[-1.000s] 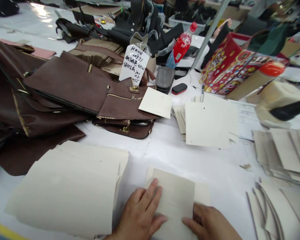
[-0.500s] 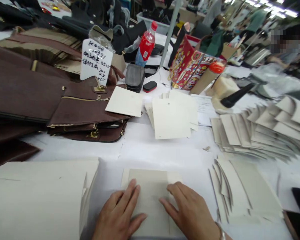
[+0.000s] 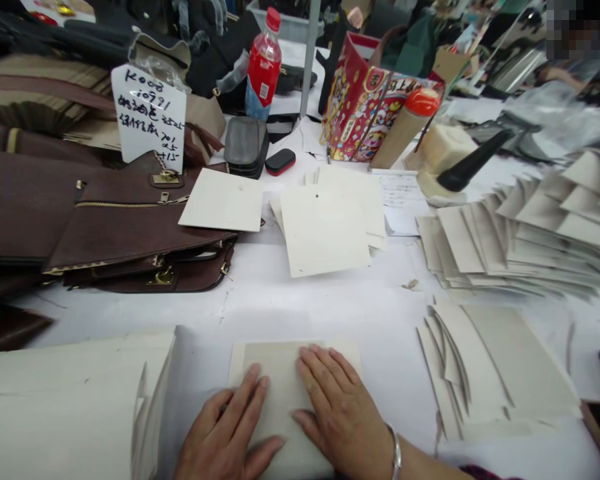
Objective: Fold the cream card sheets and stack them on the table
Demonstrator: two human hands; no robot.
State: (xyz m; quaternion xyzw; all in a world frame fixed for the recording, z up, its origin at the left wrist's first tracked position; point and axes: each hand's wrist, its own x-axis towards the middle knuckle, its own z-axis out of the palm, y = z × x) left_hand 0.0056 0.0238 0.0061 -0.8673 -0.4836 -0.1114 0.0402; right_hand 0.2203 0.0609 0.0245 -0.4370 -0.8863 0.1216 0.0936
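Observation:
A greyish-beige sheet [image 3: 280, 400] lies over a slightly wider cream sheet [image 3: 237, 357], whose edges show at both sides, on the white table in front of me. My left hand [image 3: 230, 427] rests on the left part of the top sheet, fingers stretched out. Flat across the right part lies my right hand [image 3: 340, 407], its fingers extended and pointing away from me; a silver bangle is on that wrist. Neither hand grips anything. The lower edge of the sheets runs out of view.
Cream sheets [image 3: 55, 400] are stacked at left, fanned beige pieces [image 3: 500, 367] at right, with more pieces [image 3: 520, 233] behind. Farther off are square cards [image 3: 325, 233], a brown leather bag [image 3: 130, 227], a handwritten sign [image 3: 150, 113], a red-capped bottle [image 3: 264, 67] and a red paper bag [image 3: 360, 100].
My right hand has moved left and away from me over the top sheet, its curled fingers now laid flat. My left hand stays on the sheet. The view has shifted slightly.

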